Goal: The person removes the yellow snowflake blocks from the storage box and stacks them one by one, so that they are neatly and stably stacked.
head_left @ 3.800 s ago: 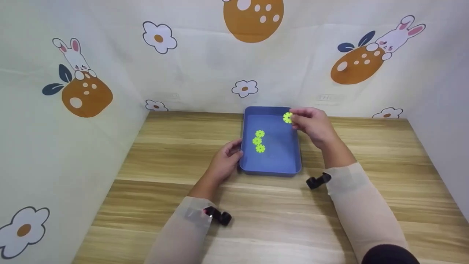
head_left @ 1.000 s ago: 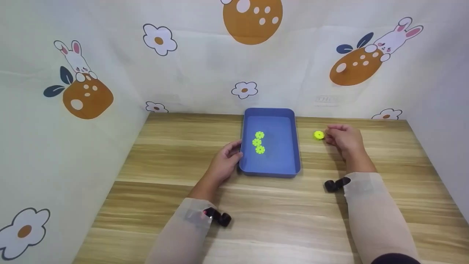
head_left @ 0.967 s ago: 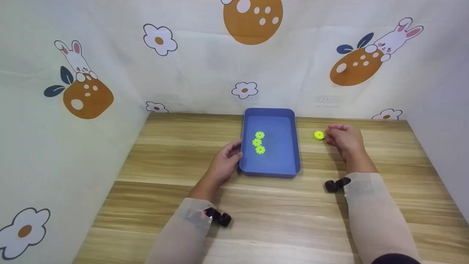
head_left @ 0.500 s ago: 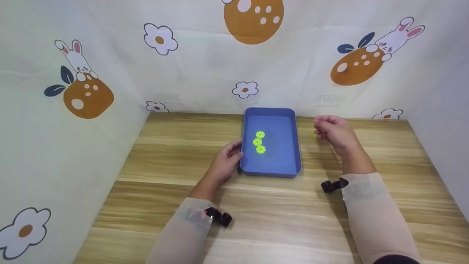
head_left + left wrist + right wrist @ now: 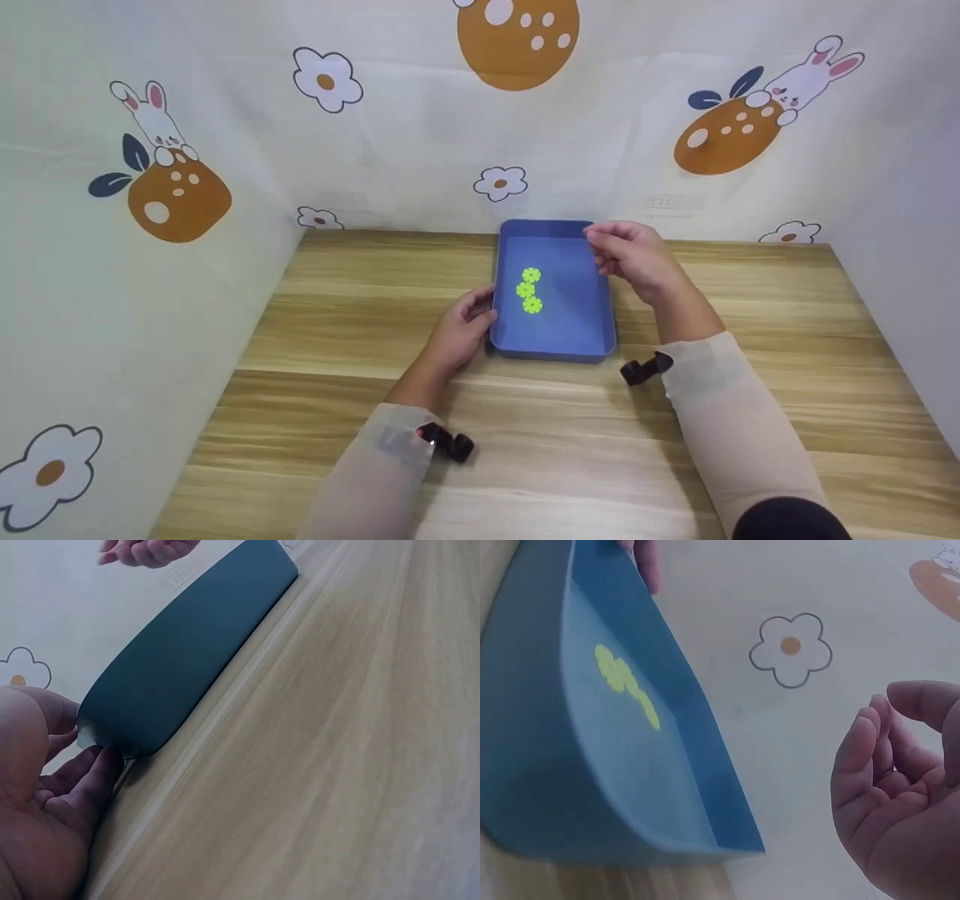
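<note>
Loosely curled right hand over the tray's corner

The right hand (image 5: 634, 259) is released, its fingertips above the far right corner of the blue tray (image 5: 574, 326). Three yellow-green discs (image 5: 526, 289) touch in a row in the tray, between both hands. The left hand (image 5: 459, 330) grips the tray's left side. Beyond the right hand, faint lettering (image 5: 664, 202) seems to begin "TH", the rest unreadable

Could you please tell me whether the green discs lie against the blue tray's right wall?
No, the head view shows the green discs left of middle in the blue tray.
</note>
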A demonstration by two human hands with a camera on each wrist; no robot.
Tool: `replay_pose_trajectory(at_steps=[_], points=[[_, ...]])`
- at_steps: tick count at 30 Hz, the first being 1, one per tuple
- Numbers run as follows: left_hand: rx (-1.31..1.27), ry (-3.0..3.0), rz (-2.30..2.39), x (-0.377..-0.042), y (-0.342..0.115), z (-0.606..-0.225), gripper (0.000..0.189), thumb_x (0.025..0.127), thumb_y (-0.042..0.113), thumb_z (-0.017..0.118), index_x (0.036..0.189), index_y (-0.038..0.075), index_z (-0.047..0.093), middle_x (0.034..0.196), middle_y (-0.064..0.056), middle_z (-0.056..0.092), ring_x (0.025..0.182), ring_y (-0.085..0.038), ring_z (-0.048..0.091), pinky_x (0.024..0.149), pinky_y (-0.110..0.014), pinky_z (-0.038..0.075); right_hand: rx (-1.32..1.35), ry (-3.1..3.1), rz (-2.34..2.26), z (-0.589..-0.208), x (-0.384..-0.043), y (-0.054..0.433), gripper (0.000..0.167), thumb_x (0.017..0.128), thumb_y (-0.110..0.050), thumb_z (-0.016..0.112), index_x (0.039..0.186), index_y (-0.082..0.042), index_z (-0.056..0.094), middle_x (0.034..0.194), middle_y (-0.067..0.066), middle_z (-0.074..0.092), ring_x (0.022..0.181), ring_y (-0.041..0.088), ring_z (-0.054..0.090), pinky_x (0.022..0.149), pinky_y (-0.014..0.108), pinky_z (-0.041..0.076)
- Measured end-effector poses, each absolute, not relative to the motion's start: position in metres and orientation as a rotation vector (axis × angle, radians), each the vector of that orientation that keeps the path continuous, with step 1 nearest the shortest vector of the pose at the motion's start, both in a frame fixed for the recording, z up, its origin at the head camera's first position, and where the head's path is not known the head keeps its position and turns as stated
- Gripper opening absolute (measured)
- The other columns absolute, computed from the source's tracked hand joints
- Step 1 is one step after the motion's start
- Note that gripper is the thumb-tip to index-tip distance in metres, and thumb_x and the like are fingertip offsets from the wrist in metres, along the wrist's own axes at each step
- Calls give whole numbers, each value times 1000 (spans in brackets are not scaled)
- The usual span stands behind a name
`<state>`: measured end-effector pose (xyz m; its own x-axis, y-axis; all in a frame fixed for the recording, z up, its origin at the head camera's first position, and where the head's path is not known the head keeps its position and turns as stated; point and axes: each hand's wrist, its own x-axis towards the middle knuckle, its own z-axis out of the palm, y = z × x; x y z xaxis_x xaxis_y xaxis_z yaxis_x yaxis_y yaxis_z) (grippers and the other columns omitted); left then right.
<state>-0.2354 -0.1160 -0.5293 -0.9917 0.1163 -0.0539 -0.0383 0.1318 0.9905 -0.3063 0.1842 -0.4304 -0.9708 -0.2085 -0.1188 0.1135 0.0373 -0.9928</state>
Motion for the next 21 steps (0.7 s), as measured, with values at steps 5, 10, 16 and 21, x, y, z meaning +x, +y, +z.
replay_pose_trajectory(at_steps=[5, 10, 16, 21], points=[[97, 2284, 1995, -235, -116, -529, 50, 105, 7, 60, 154, 3, 55, 156, -17, 59, 142, -34, 59, 122, -45, 50, -87, 2038, -1972, -429, -322, 168, 16, 101, -28, 75, 108, -14, 78, 85, -2, 68, 74, 14, 64, 68, 22, 61], [93, 2283, 1993, -235, -116, -528, 50, 105, 7, 61, 155, 4, 54, 156, -17, 59, 143, -33, 59, 123, -45, 50, -16, 1982, -1960, -431, -342, 157, 13, 101, -24, 75, 109, -14, 78, 88, -2, 69, 76, 13, 63, 67, 23, 60], [78, 2272, 1986, -236, -116, -528, 50, 106, 9, 61, 155, 6, 54, 158, -15, 58, 144, -32, 59, 124, -45, 48, 48, 1996, -1895, -442, -362, 146, 16, 101, -25, 75, 114, -16, 78, 91, -2, 70, 79, 14, 65, 69, 24, 60], [65, 2267, 1988, -235, -117, -528, 51, 106, 9, 61, 156, 6, 53, 158, -15, 58, 144, -32, 59, 124, -45, 48, 50, 1992, -1820, -455, -374, 137, 28, 102, -25, 74, 126, -11, 74, 96, -2, 71, 83, 15, 65, 71, 24, 60]])
